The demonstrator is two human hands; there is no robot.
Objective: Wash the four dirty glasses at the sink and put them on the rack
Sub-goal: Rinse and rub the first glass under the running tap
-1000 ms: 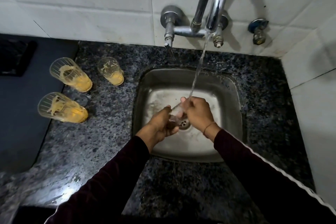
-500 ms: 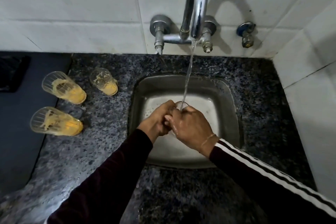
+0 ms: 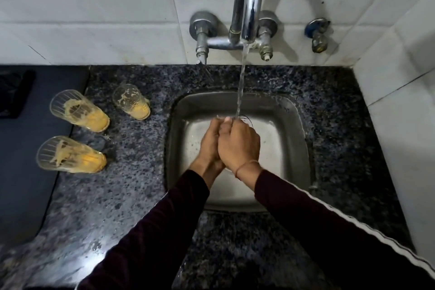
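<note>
Glass (image 3: 244, 119) under tap stream (image 3: 241, 87), over sink (image 3: 296, 129), clasped by both hands, left (image 3: 209, 141) and right (image 3: 239, 142); risk: wet slip, breakage against steel.

Yellow-smeared ribbed glasses (image 3: 78, 112) stand on the black-speckled granite counter (image 3: 131, 190) below white tiles (image 3: 94, 7).

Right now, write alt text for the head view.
Both hands, left hand and right hand, hold a glass under the tap's running water above a steel sink. Three dirty glasses stand on the granite counter left of it.
</note>
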